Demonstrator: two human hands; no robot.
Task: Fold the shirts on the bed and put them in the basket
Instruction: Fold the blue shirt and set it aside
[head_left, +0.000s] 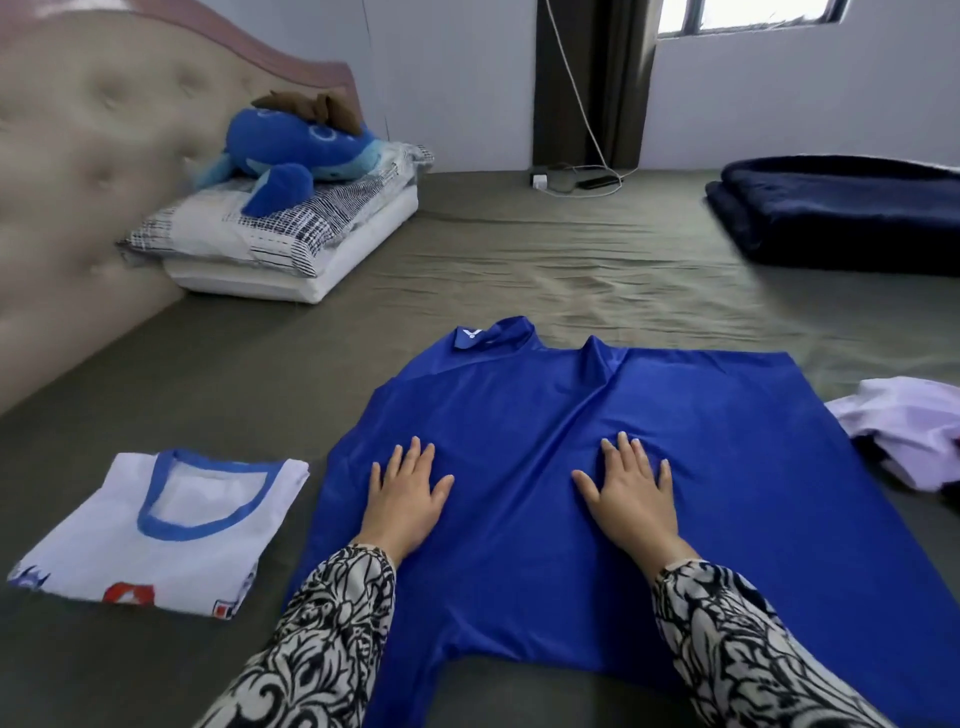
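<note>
A: Since the blue shirt (597, 467) is slick and lies spread near the bed's (519, 270) front edge, what worries you?

B: A ridge of slack runs up from between my palms toward the collar. If I fold now, I'd guess that crease gets locked in. The fabric could also slide on the sheet when I lift 1 side, and the fold would come out skewed.

A: And your hands?

B: My left hand (408, 499) and right hand (631, 493) both lie flat on the shirt's middle, palms down, fingers straight and spread, pointing at the collar. They grip nothing; they only press.

A: The rest of the job?

B: 1 white shirt (161, 530) sits folded just left of the blue one. A pale heap (904, 431), probably another shirt, waits at the bed's right edge. I see no basket.
</note>
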